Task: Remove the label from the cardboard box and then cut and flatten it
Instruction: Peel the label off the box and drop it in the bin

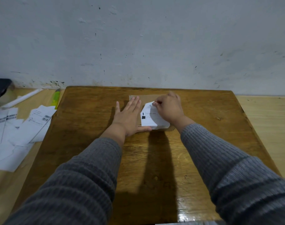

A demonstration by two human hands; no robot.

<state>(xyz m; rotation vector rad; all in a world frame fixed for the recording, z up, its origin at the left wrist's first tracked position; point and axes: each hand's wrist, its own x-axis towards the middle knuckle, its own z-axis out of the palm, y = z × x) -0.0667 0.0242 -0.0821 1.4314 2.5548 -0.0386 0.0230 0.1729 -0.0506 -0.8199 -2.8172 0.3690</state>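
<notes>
Paper scraps, white and printed with barcodes, lie well to the left of our fingers on the pale surface, beside a yellow-green utility knife that waits, we judge, for the cutting step. Next comes our left hand, palm down with fingers spread and laid flat on the brown cardboard box, the thumb running along its near edge; we read this as bracing, so the box does not slide or lift off the dark wooden board while the label is pulled. Just right of those fingertips sits the white rectangular shipping label, its far corner already lifted and curled away from the cardboard, the rest apparently stuck. Our right hand has thumb and forefinger pinched on that raised corner, the other fingers curled in. Peeling from a corner keeps the pull low and gradual, which should help the paper come away whole; a sharp tug could tear it.
</notes>
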